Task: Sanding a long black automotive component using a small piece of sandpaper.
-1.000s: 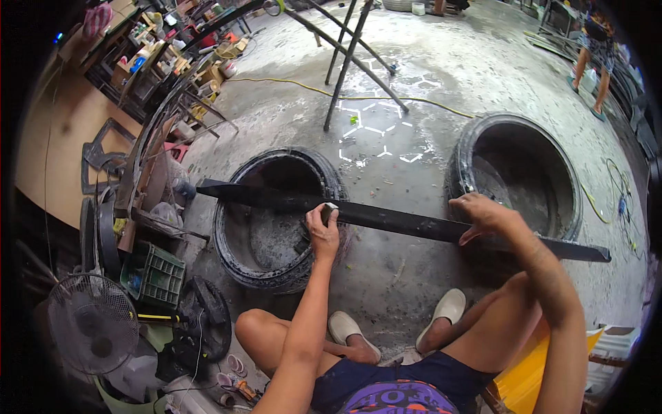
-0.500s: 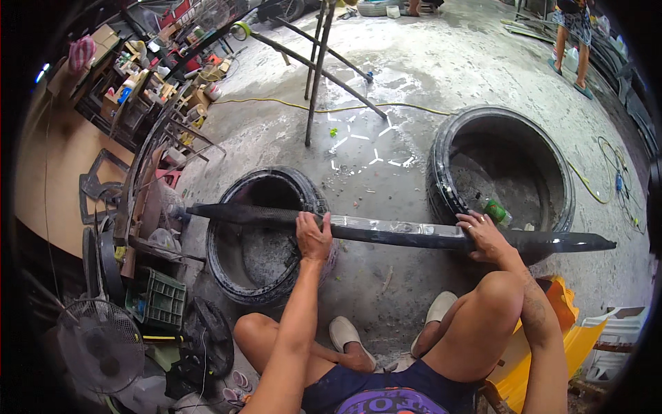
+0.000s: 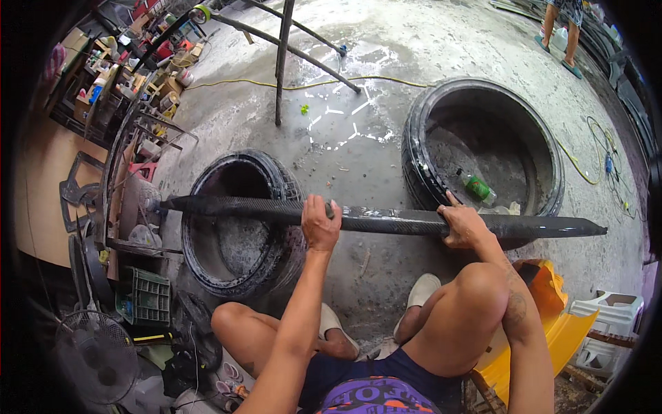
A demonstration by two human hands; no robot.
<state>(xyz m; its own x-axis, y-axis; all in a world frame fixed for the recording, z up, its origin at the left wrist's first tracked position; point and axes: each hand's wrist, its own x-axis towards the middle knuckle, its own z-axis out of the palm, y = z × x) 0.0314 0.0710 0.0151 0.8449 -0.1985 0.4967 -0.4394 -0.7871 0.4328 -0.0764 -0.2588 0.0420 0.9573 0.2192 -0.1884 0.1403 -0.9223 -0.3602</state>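
Note:
A long, glossy black panel with a woven pattern [image 3: 386, 219] lies across two tyres [image 3: 414, 162] in front of me. My left hand [image 3: 321, 228] is closed on a small dark block [image 3: 330, 210], resting on the panel left of its middle. My right hand [image 3: 462, 226] grips the panel further right, with one finger reaching up past its back edge. Part of the left tyre [image 3: 210, 265] is under the panel. A green plastic bottle [image 3: 476, 186] lies inside the right tyre.
A metal stand [image 3: 281, 83] and yellow cord [image 3: 241, 83] are beyond. Cluttered shelves [image 3: 103, 90], a crate [image 3: 143, 297] and a fan [image 3: 96, 348] line the left. A yellow panel [image 3: 545, 345] and white stool [image 3: 607, 314] are at right. Another person's legs [image 3: 571, 48] show at top right.
The view has shifted, moving tyres and stand leftward in it. The panel's upper face now shows more gloss. My right hand has moved left relative to the panel's end; both hands stay on it.

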